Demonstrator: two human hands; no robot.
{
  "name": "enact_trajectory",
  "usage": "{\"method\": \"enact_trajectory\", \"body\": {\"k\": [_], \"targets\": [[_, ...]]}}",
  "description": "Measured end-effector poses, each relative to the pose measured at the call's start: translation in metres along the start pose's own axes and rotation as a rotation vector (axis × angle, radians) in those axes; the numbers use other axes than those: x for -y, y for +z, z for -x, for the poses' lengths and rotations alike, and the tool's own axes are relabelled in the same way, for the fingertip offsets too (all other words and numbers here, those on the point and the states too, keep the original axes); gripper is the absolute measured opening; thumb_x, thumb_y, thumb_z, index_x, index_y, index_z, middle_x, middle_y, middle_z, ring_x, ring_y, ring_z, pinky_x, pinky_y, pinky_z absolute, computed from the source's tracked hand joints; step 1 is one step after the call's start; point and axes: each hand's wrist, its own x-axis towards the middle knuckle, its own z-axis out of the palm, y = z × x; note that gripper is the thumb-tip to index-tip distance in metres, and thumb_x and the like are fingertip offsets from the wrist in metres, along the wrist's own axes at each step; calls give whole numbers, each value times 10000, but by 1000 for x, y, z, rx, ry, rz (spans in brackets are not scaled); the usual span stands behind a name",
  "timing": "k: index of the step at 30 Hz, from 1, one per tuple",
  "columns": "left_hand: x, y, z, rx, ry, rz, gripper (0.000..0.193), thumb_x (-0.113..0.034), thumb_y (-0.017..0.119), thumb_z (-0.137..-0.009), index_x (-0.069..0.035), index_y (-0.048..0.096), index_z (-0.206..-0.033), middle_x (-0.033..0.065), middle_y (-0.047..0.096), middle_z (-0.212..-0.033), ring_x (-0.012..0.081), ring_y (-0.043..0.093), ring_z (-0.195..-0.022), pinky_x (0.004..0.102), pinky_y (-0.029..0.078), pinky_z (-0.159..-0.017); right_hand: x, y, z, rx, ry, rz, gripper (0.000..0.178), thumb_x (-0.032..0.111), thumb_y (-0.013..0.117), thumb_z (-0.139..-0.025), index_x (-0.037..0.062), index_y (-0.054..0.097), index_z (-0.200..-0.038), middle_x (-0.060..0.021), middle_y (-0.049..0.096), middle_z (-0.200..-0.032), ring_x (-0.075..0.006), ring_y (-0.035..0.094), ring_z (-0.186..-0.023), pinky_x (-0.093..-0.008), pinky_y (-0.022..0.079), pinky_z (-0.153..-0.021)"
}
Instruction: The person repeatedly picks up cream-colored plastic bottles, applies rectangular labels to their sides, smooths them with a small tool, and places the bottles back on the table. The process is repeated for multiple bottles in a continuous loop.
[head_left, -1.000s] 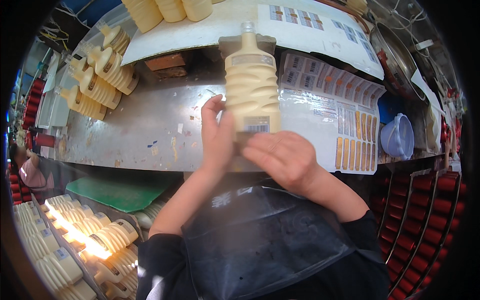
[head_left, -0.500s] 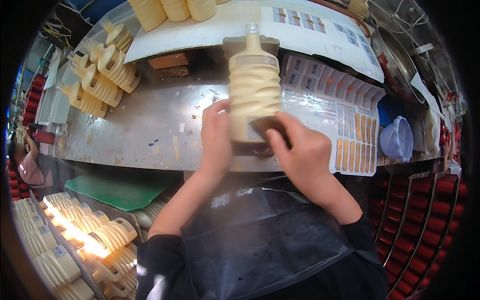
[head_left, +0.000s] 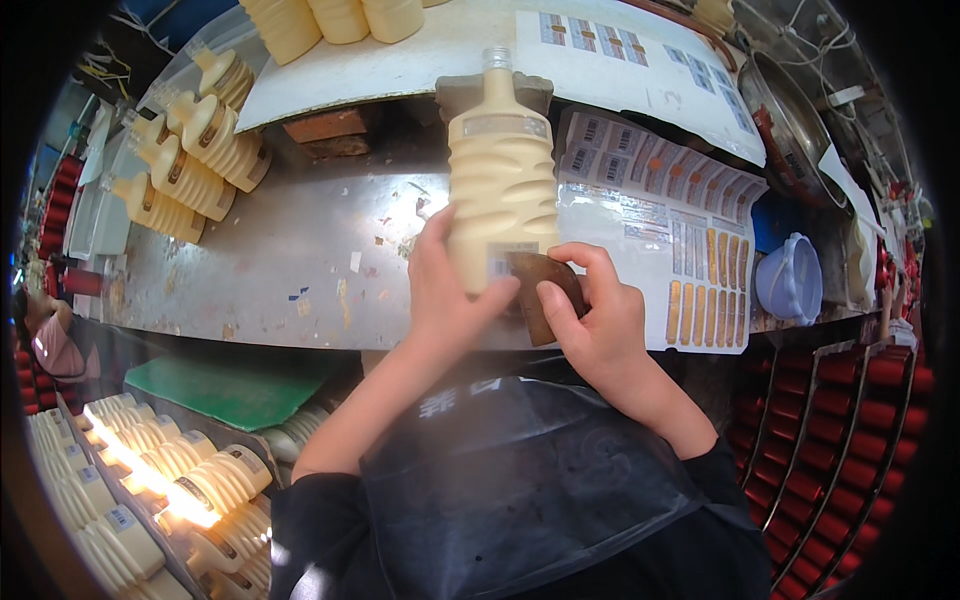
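A cream ribbed bottle (head_left: pixel 500 185) with a clear threaded neck lies on the metal bench, neck pointing away from me and resting on a grey block (head_left: pixel 452 97). My left hand (head_left: pixel 447 285) grips its lower left side, fingers along the edge and thumb across the front beside a small label (head_left: pixel 499 266). Between thumb and fingers, my right hand (head_left: pixel 605 310) pinches a flat brown scraper (head_left: pixel 545 298) with a rounded edge. The scraper overlaps the bottle's lower right corner; whether it touches the bottle I cannot tell.
Label sheets (head_left: pixel 697 262) lie right of the bottle, beside a pale blue bucket (head_left: pixel 790 278). Cream bottles (head_left: pixel 195 165) lean together at left; more fill a rack (head_left: pixel 190 470) below. Behind is a raised white board (head_left: pixel 400 75). Red cylinders (head_left: pixel 838 440) are stacked lower right.
My right hand has drawn the scraper off the label, down and right to the corner. My left thumb has come across onto the bottle's lower front. The whole view has shifted slightly.
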Motion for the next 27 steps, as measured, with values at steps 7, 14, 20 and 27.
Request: {"method": "enact_trajectory", "body": {"k": [7,14,20,27], "targets": [[16,-6,2,94,48,170,1082,-310,858,-688,31,282,-1538,271,462,-1445,423,472,-1330,510,389,-1125,-1,9,-4,-5,-150,2,293,135,727,-929,63,624,-1193,-95,636,-637,-181,622,-526,-315,465,-528],[25,-8,0,127,11,73,986,-192,902,-689,-8,412,-1525,180,580,-1390,326,554,-1288,444,443,-1101,-28,11,-14,-138,24,34,292,229,680,-967,108,649,-1232,-187,728,-822,-384,724,-722,-438,563,-653],[10,-13,1,82,-121,157,961,-149,933,-706,-14,432,-1515,127,612,-1368,229,568,-1288,383,456,-1099,-36,10,-14,-277,-144,-2,256,88,726,-955,36,671,-1200,-121,731,-932,-173,696,-772,-304,546,-714],[14,-19,2,-7,103,-12,838,-67,890,-742,-50,413,-1430,97,549,-1353,221,567,-1237,371,452,-1082,-16,14,9,-68,-590,-34,268,-61,769,-782,38,674,-1012,-118,751,-1074,-292,735,-931,-364,573,-790]]}}
